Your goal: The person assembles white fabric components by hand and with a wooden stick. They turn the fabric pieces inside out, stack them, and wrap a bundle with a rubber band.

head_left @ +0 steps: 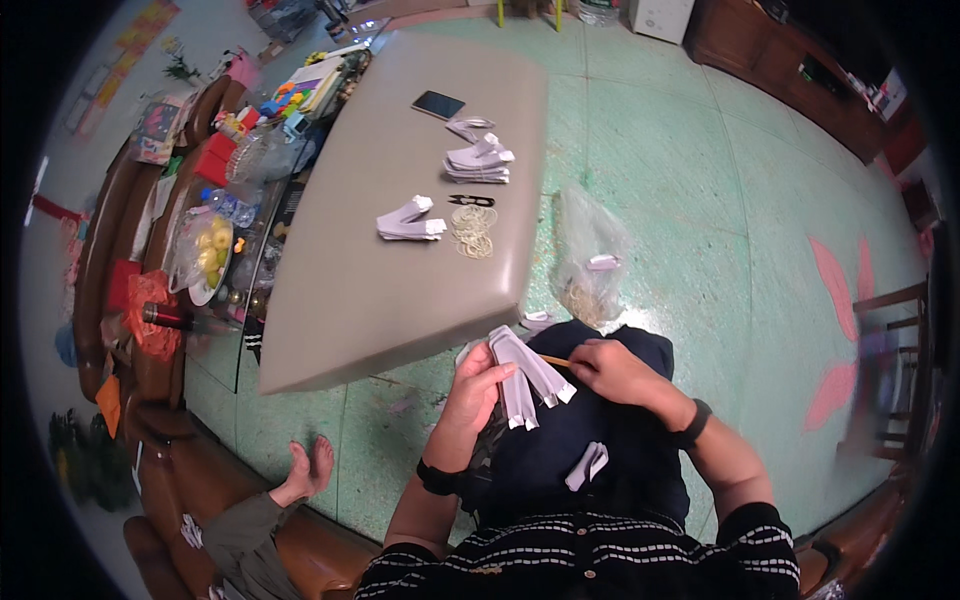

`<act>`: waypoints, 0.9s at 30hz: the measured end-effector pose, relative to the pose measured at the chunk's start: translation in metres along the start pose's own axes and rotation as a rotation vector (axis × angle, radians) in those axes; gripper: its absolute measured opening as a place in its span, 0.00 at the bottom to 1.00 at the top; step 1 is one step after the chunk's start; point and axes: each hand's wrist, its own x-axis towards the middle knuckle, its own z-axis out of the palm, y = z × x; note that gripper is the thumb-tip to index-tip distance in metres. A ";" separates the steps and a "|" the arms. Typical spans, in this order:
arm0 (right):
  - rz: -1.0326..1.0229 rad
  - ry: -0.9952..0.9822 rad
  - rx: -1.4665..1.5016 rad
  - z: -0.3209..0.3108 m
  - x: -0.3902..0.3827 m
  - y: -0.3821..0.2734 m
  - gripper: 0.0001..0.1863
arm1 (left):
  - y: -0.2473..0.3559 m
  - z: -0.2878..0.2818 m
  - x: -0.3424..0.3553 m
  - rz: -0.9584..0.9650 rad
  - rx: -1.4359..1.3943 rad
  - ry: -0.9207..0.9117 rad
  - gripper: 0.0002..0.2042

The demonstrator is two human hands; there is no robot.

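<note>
My left hand [473, 392] is closed round a bundle of folded whitish-lavender strips [518, 375], thumb on top, their loose ends fanning toward my lap. My right hand [612, 370] pinches a thin yellow-orange strand [553, 360] that runs to the bundle; whether it is a stretched rubber band or a stick I cannot tell. Another folded strip [587, 466] lies on my dark trousers. On the padded beige table [400, 310] rest a folded bundle [410, 220], a larger stack of bundles [478, 160], a heap of pale rubber bands [472, 232] and small black thread snips [471, 201].
A phone [438, 104] lies at the table's far end. Right of the table, a clear plastic bag [592, 250] stands on the green floor [690, 200]. Fruit [213, 245] and clutter fill the left side. Another person's bare foot [312, 468] shows at lower left.
</note>
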 end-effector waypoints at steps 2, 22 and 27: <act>0.043 -0.001 0.037 -0.005 -0.005 0.001 0.09 | -0.002 -0.002 0.000 -0.014 -0.032 -0.011 0.19; 0.448 -0.220 0.554 -0.008 0.123 0.040 0.17 | 0.035 -0.058 0.061 -0.010 -0.085 0.233 0.11; 0.437 -0.293 0.557 0.012 0.191 0.045 0.15 | 0.022 -0.062 0.042 -0.074 -0.123 0.264 0.10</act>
